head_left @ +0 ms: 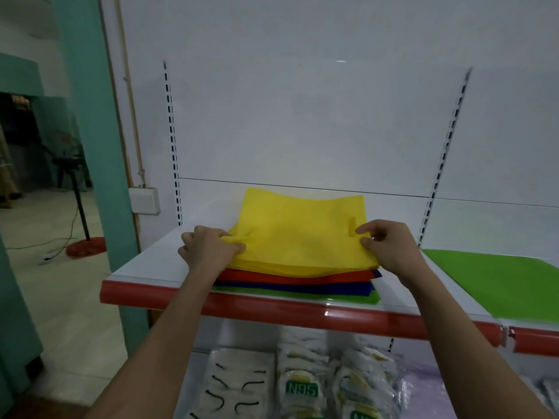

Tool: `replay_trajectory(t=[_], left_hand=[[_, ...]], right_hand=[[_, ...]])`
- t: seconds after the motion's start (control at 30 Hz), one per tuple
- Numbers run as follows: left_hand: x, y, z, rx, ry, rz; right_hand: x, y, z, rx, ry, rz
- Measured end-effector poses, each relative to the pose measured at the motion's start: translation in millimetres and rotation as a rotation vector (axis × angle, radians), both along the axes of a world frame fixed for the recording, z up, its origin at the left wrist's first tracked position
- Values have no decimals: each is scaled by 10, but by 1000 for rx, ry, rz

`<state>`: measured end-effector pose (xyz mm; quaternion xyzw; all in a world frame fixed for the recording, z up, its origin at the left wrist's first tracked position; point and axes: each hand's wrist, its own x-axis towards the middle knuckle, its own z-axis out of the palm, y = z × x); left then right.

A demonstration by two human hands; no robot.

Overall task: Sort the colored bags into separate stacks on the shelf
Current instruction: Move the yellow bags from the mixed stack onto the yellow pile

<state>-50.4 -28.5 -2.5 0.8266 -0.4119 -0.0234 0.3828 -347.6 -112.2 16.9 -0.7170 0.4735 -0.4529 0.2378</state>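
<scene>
A pile of flat bags lies in the middle of the white shelf (pixel 157 264). Yellow bags (pixel 299 234) are on top, then red bags (pixel 302 278), blue bags (pixel 299 288) and green bags (pixel 348 297) at the bottom. My left hand (pixel 208 249) pinches the left edge of the yellow layer, thumb on top. My right hand (pixel 390 247) pinches the right edge of the yellow layer near the handle cutout. A separate green bag stack (pixel 496 282) lies on the shelf to the right.
The shelf has a red front rail (pixel 302 313) and slotted uprights (pixel 172 140) at both sides. Below, packs of N95 masks (pixel 302 388) fill the lower shelf. A teal pillar (pixel 99 146) and a fan stand (pixel 81 219) are to the left.
</scene>
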Motion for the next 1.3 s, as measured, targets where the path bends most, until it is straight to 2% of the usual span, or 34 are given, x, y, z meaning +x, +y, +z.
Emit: replay_trajectory(t=[0.07, 0.17, 0.27, 0.43, 0.53, 0.7, 0.9, 1.3], left_hand=[[24, 57, 42, -155, 47, -84], [86, 121, 112, -434, 321, -326], [86, 174, 199, -509, 610, -532], [40, 125, 177, -429, 722, -738], [-96, 77, 147, -384, 785, -798], [-579, -36, 48, -306, 762, -917], [-1482, -193, -72, -227, 798, -1135], [-4044, -83, -126, -177, 864, -1285]], right_hand=[[14, 70, 73, 3, -73, 19], [23, 169, 153, 2, -175, 38], [13, 258, 169, 22, -270, 29], [-108, 433, 131, 52, -321, -89], [-292, 630, 113, 125, -383, -67], [-775, 1002, 42, 14, -269, -294], [-1568, 1392, -82, -35, -375, -471], [-3751, 2260, -233, -24, -484, -732]])
